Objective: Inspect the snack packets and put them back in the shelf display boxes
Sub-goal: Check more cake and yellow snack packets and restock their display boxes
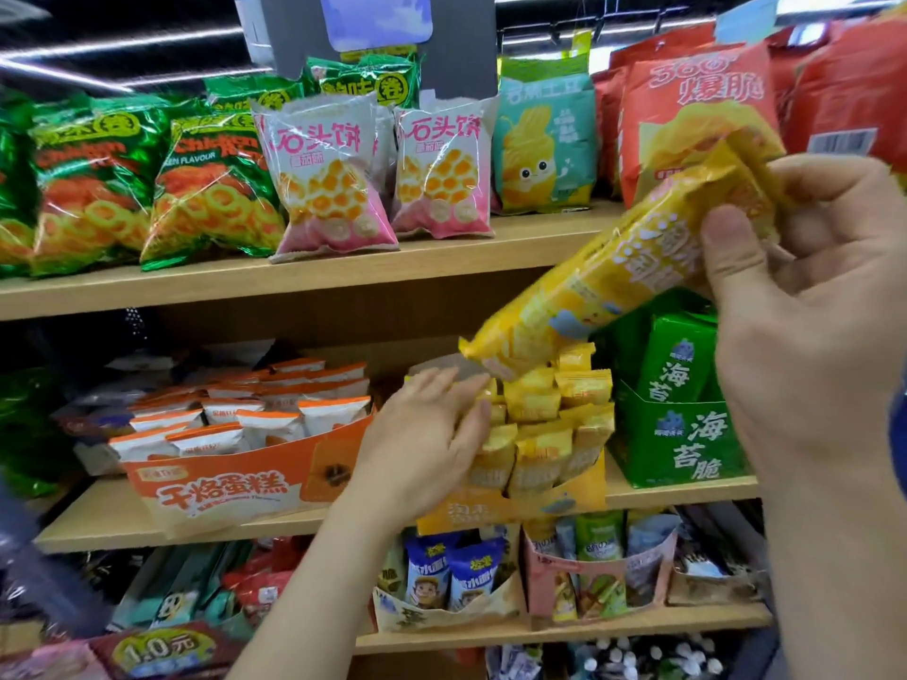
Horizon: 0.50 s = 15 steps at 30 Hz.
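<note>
On the middle shelf (88,527) the orange display box (235,488) sits at nine o'clock of the yellow display box (491,513). The left hand (422,439), fingers straight and held together, presses the upright yellow packets (535,400) in that box. Above them the long yellow packet (589,287) slants from eight o'clock up to two o'clock, its top end pinched by the right hand (810,326) between thumb and fingers.
</note>
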### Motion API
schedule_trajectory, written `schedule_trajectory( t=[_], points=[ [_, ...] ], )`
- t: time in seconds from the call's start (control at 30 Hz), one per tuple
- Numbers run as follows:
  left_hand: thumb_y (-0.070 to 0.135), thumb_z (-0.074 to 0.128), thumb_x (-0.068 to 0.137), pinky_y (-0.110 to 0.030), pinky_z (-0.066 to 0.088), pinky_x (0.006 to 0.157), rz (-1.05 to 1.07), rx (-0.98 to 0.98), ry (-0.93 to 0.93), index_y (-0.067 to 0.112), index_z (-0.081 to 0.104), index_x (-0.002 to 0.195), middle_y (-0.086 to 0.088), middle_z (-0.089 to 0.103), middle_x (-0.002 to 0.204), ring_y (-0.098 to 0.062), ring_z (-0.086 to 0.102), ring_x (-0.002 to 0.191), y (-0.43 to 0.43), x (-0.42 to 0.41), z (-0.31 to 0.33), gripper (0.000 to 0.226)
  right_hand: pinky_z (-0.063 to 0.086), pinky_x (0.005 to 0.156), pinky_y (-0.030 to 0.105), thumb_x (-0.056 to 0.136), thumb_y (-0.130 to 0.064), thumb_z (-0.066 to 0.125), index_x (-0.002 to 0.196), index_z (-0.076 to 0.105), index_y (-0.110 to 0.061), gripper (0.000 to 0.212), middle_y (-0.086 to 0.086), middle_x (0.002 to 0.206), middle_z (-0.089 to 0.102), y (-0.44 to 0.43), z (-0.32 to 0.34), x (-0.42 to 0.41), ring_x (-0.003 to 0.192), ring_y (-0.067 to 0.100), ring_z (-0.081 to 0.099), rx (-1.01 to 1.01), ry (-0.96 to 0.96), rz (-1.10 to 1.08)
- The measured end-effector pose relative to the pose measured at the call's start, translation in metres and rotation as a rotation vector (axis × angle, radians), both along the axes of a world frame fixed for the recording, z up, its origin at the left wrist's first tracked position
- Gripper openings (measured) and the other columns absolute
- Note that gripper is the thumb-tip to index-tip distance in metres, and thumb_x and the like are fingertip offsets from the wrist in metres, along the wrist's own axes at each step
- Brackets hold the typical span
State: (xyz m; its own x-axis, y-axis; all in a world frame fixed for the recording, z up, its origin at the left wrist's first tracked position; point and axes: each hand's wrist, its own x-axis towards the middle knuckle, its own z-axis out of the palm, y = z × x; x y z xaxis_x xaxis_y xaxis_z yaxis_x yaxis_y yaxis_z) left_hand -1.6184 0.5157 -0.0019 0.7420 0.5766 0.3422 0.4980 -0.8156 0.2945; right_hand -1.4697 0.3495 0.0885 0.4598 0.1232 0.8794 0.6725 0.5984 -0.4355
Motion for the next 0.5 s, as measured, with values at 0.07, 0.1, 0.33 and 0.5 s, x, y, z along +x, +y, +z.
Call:
schedule_trajectory(
  t=[0.07, 0.1, 0.33, 0.5],
  points=[
    [0.06, 0.011, 0.093, -0.031, 0.018, 0.12, 0.012, 0.045, 0.003, 0.039, 0.036, 0.148, 0.011, 0.032, 0.157, -0.009, 0.016, 0.147, -0.011, -0.005, -0.004, 0.064, 0.049, 0.082, 0.022, 0.096, -0.006, 0.058, 0.101, 0.045, -0.027, 0.026, 0.0, 0.098, 0.06, 0.009, 0.001, -0.004, 0.091, 0.006, 0.062, 0.027, -0.076, -0.014],
    [0.061, 0.008, 0.092, -0.03, 0.017, 0.119, 0.021, 0.076, -0.002, 0.04, 0.035, 0.148, 0.011, 0.032, 0.157, -0.008, 0.016, 0.147, -0.016, -0.008, -0.007, 0.066, 0.049, 0.082, 0.021, 0.095, -0.003, 0.058, 0.101, 0.045, -0.027, 0.028, 0.001, 0.098, 0.058, 0.015, 0.0, -0.006, 0.092, 0.006, 0.061, 0.029, -0.112, -0.031],
    [0.05, 0.029, 0.1, -0.043, 0.04, 0.111, 0.055, 0.232, -0.098, 0.033, 0.051, 0.141, 0.002, 0.051, 0.146, -0.019, 0.039, 0.14, -0.033, -0.018, -0.032, 0.05, 0.054, 0.079, 0.023, 0.092, 0.001, 0.06, 0.105, 0.06, -0.001, 0.013, 0.006, 0.101, 0.064, 0.06, -0.029, -0.018, 0.092, 0.011, 0.063, -0.183, -0.333, -0.114],
    [0.049, 0.032, 0.099, -0.044, 0.042, 0.109, 0.06, 0.275, -0.102, 0.033, 0.05, 0.141, 0.002, 0.049, 0.147, -0.018, 0.039, 0.14, -0.038, -0.021, -0.042, 0.048, 0.055, 0.076, 0.032, 0.089, -0.002, 0.061, 0.098, 0.061, -0.007, 0.01, 0.003, 0.099, 0.063, 0.076, -0.048, -0.024, 0.089, 0.016, 0.062, -0.455, -0.406, -0.153]
  ],
)
